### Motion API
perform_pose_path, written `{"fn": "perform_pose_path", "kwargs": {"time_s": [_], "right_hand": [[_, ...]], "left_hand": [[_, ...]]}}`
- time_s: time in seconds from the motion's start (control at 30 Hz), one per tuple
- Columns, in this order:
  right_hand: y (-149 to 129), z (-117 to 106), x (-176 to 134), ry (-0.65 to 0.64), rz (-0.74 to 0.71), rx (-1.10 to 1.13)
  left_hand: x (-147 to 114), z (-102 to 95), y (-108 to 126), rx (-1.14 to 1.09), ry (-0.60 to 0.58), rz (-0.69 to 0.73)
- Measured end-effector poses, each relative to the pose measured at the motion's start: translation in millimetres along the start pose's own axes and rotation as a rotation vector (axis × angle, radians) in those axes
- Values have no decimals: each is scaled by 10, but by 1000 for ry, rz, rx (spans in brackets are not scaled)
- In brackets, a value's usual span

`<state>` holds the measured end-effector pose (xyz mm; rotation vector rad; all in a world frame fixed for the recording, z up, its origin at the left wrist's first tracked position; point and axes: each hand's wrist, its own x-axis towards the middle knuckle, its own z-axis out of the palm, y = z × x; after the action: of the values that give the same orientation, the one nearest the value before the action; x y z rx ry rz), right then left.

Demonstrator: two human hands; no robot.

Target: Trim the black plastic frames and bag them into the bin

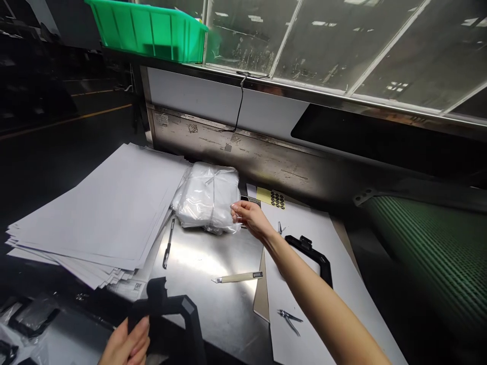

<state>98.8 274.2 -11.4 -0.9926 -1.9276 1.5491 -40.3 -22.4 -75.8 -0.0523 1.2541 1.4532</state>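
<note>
With my left hand (129, 342) I grasp a black frame (192, 317); the fingers are closed around its side, low in the view and above the metal table (186, 258). My right hand (251, 215) is stretched forward to the clear bags (203, 197), which lie tied in a bundle. Its fingertips are bent close together at the right edge of this bundle, but I cannot tell whether they pinch the plastic. To the left of the bags there is a paper stack (99, 208), and a pen (169, 243) lies just beside it. The knife (238, 278) lies nearer to me, its blade pointing left. On the white sheet (300, 347), at right, are the pliers (289, 320) and another frame (325, 268), partly hidden by my forearm.
</note>
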Motion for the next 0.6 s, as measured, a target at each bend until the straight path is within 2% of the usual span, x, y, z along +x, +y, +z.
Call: {"fn": "perform_pose_path", "kwargs": {"time_s": [0.13,0.23,0.37,0.47,0.53,0.6], "right_hand": [[14,253,-482,-47,60,234],[137,342,-757,48,74,320],[290,218,-965,285,59,293],[296,71,-1091,466,8,203],[248,9,-1198,498,-12,155],[185,-6,-1331,436,0,121]], "left_hand": [[31,281,-3,127,-117,18],[76,452,-9,131,-194,12],[67,493,2,133,-305,-41],[40,495,16,230,-398,-99],[35,541,13,330,-432,-112],[41,625,-4,395,-431,-94]]}}
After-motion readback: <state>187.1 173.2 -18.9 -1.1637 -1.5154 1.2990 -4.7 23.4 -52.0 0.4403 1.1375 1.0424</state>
